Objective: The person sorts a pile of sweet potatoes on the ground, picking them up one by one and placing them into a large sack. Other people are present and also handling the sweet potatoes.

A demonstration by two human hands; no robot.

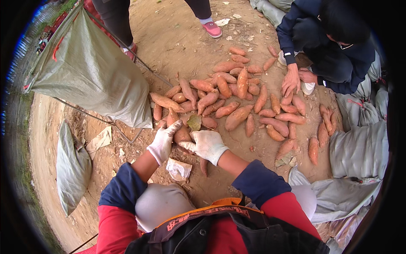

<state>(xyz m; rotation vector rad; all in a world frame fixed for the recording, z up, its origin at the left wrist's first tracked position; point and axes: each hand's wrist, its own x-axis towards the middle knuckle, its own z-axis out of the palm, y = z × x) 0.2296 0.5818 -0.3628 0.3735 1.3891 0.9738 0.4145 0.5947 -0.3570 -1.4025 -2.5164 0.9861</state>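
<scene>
My left hand, in a soiled white work glove, grips a large sweet potato with its thumb across it. On the other side, my right hand, gloved alike, has its fingers against the lower part of the same root. The sweet potato's narrow end points away from me. Just beyond my hands spreads a loose pile of reddish sweet potatoes on bare soil. A yellow-green leaf lies close to my right hand. Below my wrists lies a crumpled white wrapper.
A woven sack hangs wide on a metal frame at left. A squatting person reaches into the pile at right, beside filled sacks. Another person stands beyond. A pale sack lies at lower left.
</scene>
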